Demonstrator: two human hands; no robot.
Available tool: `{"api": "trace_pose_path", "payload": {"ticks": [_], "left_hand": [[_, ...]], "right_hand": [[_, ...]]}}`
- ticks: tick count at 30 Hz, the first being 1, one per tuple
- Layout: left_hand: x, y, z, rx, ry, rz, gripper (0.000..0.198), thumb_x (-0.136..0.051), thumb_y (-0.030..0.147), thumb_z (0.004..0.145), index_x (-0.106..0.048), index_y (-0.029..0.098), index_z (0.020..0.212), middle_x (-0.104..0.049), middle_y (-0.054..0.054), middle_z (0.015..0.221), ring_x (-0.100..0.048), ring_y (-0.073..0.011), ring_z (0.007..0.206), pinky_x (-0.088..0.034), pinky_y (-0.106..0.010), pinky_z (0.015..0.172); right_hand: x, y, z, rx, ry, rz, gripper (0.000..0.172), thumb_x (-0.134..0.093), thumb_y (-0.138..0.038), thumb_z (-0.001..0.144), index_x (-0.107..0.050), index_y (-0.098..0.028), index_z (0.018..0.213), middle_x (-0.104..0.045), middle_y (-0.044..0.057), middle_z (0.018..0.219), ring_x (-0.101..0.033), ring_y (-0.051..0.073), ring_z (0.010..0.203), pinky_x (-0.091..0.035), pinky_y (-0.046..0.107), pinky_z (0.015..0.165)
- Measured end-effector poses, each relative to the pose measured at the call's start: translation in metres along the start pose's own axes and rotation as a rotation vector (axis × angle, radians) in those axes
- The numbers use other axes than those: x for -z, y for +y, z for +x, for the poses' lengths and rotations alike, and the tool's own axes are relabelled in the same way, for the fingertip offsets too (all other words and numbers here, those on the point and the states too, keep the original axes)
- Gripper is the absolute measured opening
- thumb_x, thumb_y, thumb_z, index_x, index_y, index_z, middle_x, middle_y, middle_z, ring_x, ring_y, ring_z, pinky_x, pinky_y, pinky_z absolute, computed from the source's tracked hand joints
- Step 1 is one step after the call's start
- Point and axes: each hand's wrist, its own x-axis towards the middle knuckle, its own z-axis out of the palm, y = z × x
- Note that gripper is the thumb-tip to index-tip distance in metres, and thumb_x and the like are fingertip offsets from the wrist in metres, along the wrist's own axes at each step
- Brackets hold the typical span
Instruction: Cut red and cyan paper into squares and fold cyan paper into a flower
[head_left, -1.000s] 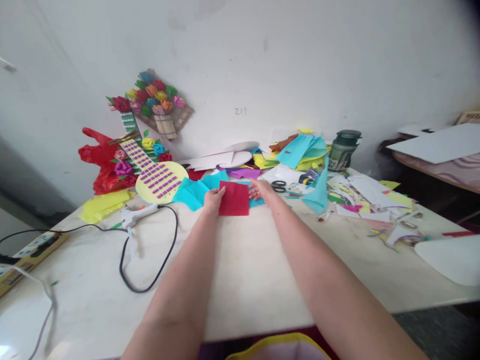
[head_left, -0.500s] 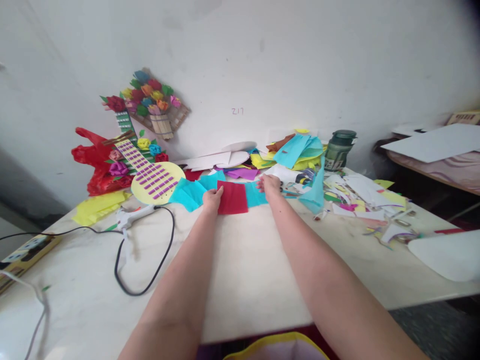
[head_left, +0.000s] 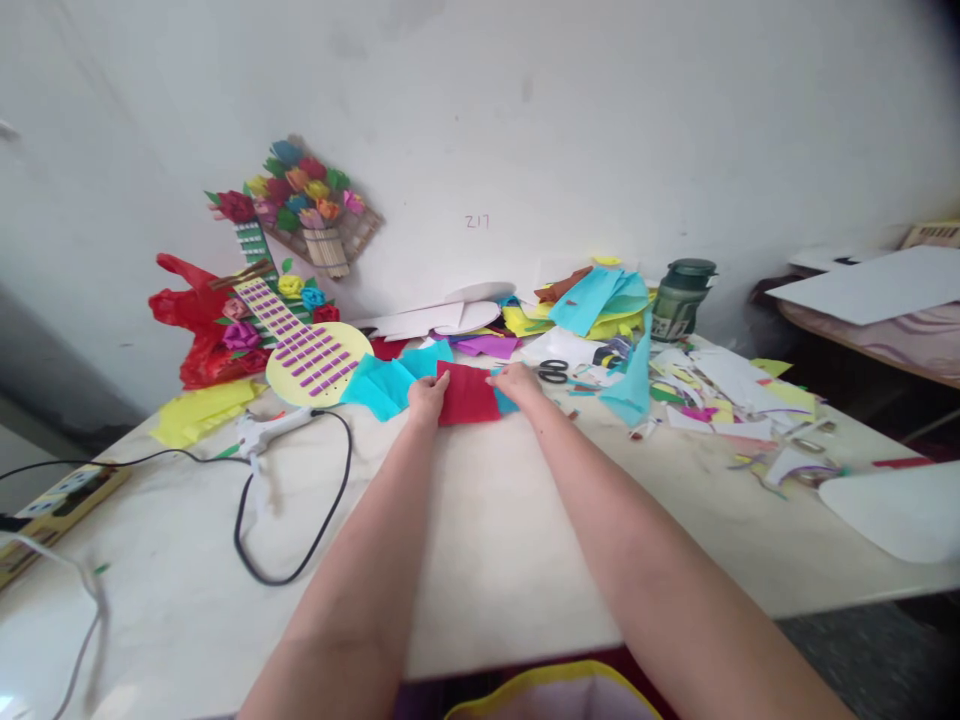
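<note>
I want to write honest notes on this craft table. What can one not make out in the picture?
Head view only:
1. Grip of left hand and right hand on the red paper sheet: pinching or pressing, too small to tell.
2. Turquoise paper: partly hidden under the red sheet and hands.
3. Green jar: label too small to read.
4. White rounded board: cut off by the right edge.

power strip [head_left: 64,492]: cut off left | teal paper [head_left: 386,385]: partly under red paper [head_left: 466,394]
</note>
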Motion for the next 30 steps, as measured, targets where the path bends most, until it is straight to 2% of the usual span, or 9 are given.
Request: {"api": "trace_pose_path", "payload": {"ticks": [3,10,18,22,30], "left_hand": [[-0.001,0.002,-0.003,0.036,0.002,-0.026,0.030,-0.066,0.044,0.062,-0.058,0.015,0.056,-0.058,-0.004,0.053,-0.058,-0.0178,0.059,-0.042,-0.026,0.052],[0.001,0.007,-0.006,0.107,-0.015,-0.165,0.033,-0.073,0.044,0.053,-0.056,0.016,0.055,-0.059,-0.004,0.053,-0.060,-0.0194,0.061,-0.045,-0.027,0.054],[0.007,0.016,-0.015,0.225,-0.161,-0.505,0.037,-0.081,0.033,0.039,-0.054,0.015,0.056,-0.062,-0.006,0.058,-0.061,-0.0202,0.060,-0.049,-0.032,0.059],[0.007,0.015,-0.014,0.231,-0.175,-0.495,0.036,-0.082,0.031,0.039,-0.055,0.014,0.056,-0.063,-0.006,0.060,-0.061,-0.0203,0.061,-0.049,-0.032,0.060],[0.006,0.007,-0.009,0.187,-0.150,-0.396,0.039,-0.080,0.040,0.041,-0.057,0.014,0.058,-0.064,-0.008,0.062,-0.062,-0.0213,0.060,-0.050,-0.034,0.060]], "right_hand": [[-0.002,-0.002,0.000,-0.031,-0.015,0.003,0.021,-0.061,-0.037,0.069,-0.070,-0.021,0.079,-0.069,0.003,0.084,-0.063,0.017,0.079,-0.043,0.022,0.062],[-0.007,0.004,0.004,-0.026,0.015,0.026,0.020,-0.059,-0.036,0.071,-0.070,-0.021,0.080,-0.069,0.004,0.084,-0.062,0.017,0.077,-0.042,0.022,0.060],[-0.013,0.008,0.009,-0.014,0.051,0.060,0.020,-0.058,-0.037,0.072,-0.070,-0.022,0.078,-0.068,0.003,0.073,-0.062,0.016,0.071,-0.042,0.022,0.058],[-0.016,0.009,0.011,-0.025,0.069,0.075,0.020,-0.057,-0.037,0.073,-0.070,-0.022,0.079,-0.068,0.003,0.073,-0.062,0.015,0.069,-0.042,0.021,0.056],[-0.012,0.005,0.005,-0.013,0.056,0.025,0.021,-0.056,-0.036,0.075,-0.069,-0.023,0.084,-0.069,0.003,0.079,-0.062,0.016,0.076,-0.042,0.021,0.061]]}}
